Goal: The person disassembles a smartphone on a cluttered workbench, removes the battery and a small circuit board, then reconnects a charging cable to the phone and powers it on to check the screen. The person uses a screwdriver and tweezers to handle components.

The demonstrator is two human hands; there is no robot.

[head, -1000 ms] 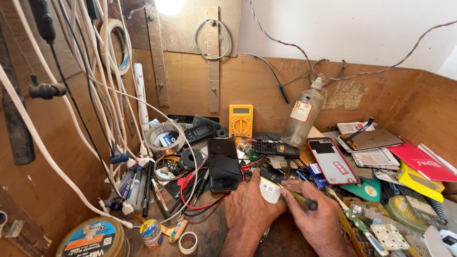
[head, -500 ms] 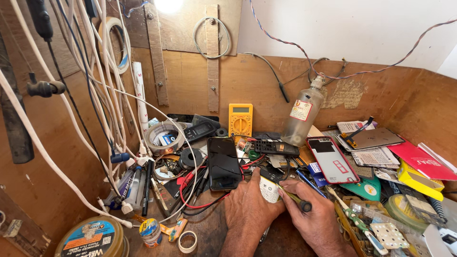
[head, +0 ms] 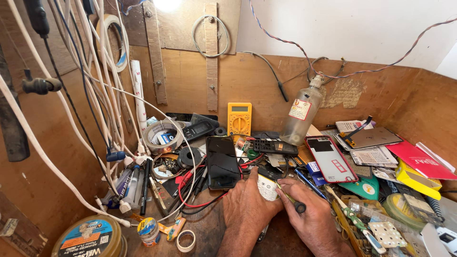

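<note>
Two hands are working close together at the near edge of the messy bench. The left hand (head: 245, 209) is pressing down on a small white battery pack (head: 267, 187) and holding it flat on the wood. The right hand (head: 312, 216) is pinching a thin screwdriver (head: 290, 200) with a black handle, and its tip is touching the pack.

To do this well, I think the left fingers should be keeping the pack from sliding, and the tool should be pushing gently, not stabbing.

Just beyond the hands, a black phone (head: 223, 162) is lying with its dark side up. To the right of it, a phone back cover (head: 331, 158) with a red rim is lying flat. Farther back, a yellow multimeter (head: 239, 119) is leaning on the wall, and a clear bottle (head: 301, 114) with a white and red label is standing beside it. At the far right, a red flat packet (head: 421, 159) and a yellow box (head: 416, 178) are lying. At the near left, a round tin (head: 90, 238) with a blue and orange label is sitting by a small tape roll (head: 186, 240).
</note>
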